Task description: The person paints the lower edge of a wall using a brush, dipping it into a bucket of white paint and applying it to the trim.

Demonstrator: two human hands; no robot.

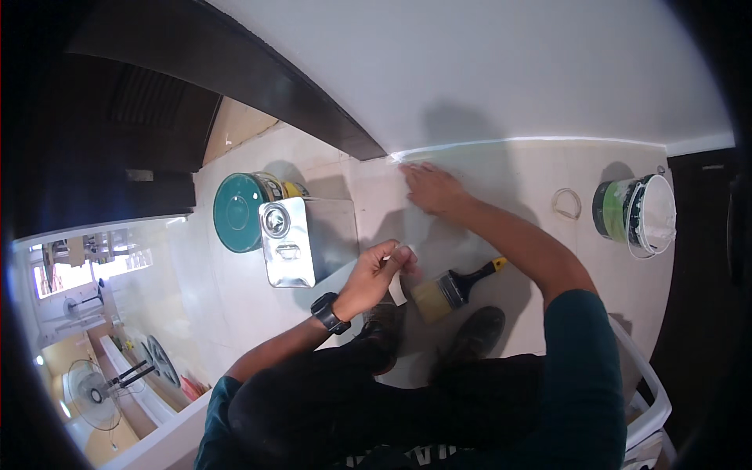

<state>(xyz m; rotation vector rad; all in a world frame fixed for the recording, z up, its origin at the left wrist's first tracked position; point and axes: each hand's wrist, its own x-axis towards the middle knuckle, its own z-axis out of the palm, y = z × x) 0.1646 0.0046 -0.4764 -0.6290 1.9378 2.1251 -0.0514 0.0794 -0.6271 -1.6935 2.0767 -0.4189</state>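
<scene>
So from the head view, it's a pale floor (376, 196) meeting a white wall (580, 70), with a dark wooden frame (298, 86) running down to the wall's corner; a bright line (533, 140) follows the foot of the wall; the right hand (435, 188) is down at the corner end of that line, fingers stretched out and slightly apart, tips at the floor by the wall; can't tell if anything's under them.

The left hand (372, 274), watch (330, 312) on the wrist, is up nearer the body with thumb and forefinger brought close together; a pale curved strip (398, 291) shows right below it, but I honestly can't tell if the fingers have hold of it; a wide brush (446, 296) lies by the shoes (479, 333), black handle with a yellow end; left of the hands there's a shiny metal can (287, 243) overlapping a green-lidded bucket (237, 213); off right, a thin pale loop (579, 205) lies near a paint-smeared pail (615, 207).
</scene>
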